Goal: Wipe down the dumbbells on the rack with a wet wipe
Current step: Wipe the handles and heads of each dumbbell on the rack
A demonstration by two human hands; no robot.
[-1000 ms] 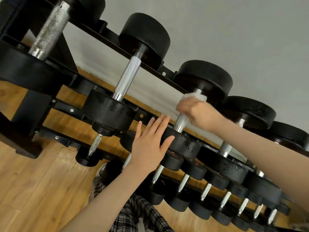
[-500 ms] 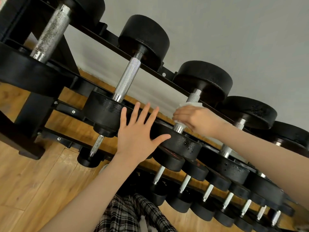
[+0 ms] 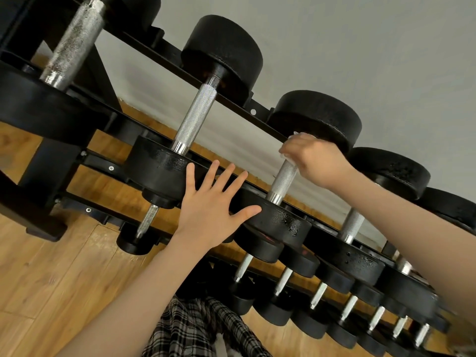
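Note:
A black rack (image 3: 144, 46) holds several black dumbbells with knurled steel handles on its top tier. My right hand (image 3: 315, 159) grips a white wet wipe (image 3: 298, 137) wrapped round the upper end of one dumbbell's handle (image 3: 283, 180), just below its far black head (image 3: 316, 117). My left hand (image 3: 215, 202) lies flat with fingers spread on the rack's front, between the near head (image 3: 279, 220) of that dumbbell and the near head (image 3: 157, 166) of the dumbbell to its left. Most of the wipe is hidden inside my fist.
Lower tiers carry several smaller dumbbells (image 3: 283, 282) running off to the lower right. A bigger dumbbell (image 3: 74, 39) sits at the top left. Wooden floor (image 3: 51, 279) lies below, a grey wall (image 3: 360, 47) behind, and plaid trousers (image 3: 201, 328) show at the bottom.
My right hand slid the wipe down the handle and back up to its top end. My left hand shifted left along the rack's front and stays flat.

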